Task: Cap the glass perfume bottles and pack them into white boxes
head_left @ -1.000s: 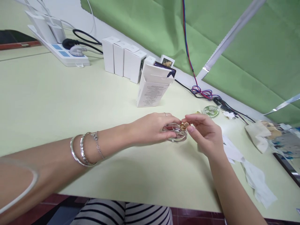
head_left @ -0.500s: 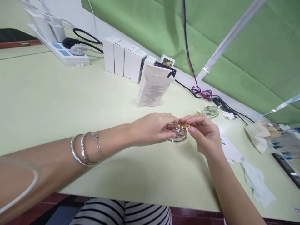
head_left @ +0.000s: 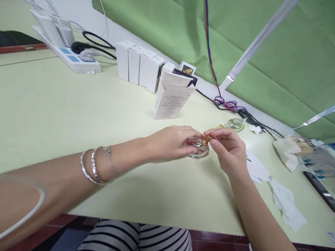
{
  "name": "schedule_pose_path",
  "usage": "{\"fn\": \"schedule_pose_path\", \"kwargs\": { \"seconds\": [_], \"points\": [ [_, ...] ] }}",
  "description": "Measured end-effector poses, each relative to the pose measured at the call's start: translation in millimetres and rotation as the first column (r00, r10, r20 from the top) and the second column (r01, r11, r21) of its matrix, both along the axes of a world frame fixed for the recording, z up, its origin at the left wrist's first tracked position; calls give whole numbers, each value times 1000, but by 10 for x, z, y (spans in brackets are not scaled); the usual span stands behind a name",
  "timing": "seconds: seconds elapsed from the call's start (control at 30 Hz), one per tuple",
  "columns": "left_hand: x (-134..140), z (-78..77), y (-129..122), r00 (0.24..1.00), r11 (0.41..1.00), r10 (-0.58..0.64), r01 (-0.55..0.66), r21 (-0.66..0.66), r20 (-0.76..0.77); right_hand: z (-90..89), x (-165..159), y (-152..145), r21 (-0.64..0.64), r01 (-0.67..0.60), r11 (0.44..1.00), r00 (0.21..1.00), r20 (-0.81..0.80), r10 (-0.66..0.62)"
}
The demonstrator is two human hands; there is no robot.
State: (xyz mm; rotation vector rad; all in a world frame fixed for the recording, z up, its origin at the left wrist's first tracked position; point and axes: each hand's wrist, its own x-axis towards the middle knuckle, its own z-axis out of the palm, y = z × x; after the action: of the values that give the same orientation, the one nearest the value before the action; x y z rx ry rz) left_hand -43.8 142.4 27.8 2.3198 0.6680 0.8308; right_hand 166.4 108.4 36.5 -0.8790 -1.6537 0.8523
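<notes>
My left hand [head_left: 170,143] is closed around a clear glass perfume bottle [head_left: 201,153], which lies tilted low over the table with its neck toward the right. The fingers of my right hand [head_left: 227,146] pinch the gold sprayer [head_left: 207,139] at the bottle's neck. Part of the bottle is hidden under my left fingers. Just beyond my right hand lies a round clear glass piece with green in it [head_left: 236,124], and beside it a gold-coloured item [head_left: 221,126], mostly covered by my hand.
An opened white carton [head_left: 171,103] with printed text stands behind my hands. Several white boxes [head_left: 135,66] line the wall near a power strip [head_left: 70,57]. At the right are crumpled tissue [head_left: 286,205], white paper [head_left: 258,167], a phone [head_left: 319,188] and bundled cables [head_left: 227,104].
My right fingers have shifted slightly to the right along the gold sprayer, and more of it shows. My left hand and the bottle have hardly moved.
</notes>
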Motion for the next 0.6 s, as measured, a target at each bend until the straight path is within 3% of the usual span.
{"fn": "schedule_pose_path", "kwargs": {
  "seconds": [0.1, 0.27, 0.43, 0.6],
  "points": [
    [-1, 3, -2, 1000, 1000, 5, -5, -12, 19, 10, -23, 10, -33, 49, 998, 997, -63, -51],
    [20, -7, -41, 992, 997, 65, -59, -58, 107, 24, -81, 46, -330, 17, 944, 940, -316, -127],
    [54, 14, -131, 966, 974, 178, -146, -174, 188, -10, -117, 46, -463, -53, 885, 926, -355, -130],
    [101, 46, -209, 947, 942, 254, -197, -271, 196, -56, -124, 40, -498, -80, 864, 926, -357, -120]
  ]
}}
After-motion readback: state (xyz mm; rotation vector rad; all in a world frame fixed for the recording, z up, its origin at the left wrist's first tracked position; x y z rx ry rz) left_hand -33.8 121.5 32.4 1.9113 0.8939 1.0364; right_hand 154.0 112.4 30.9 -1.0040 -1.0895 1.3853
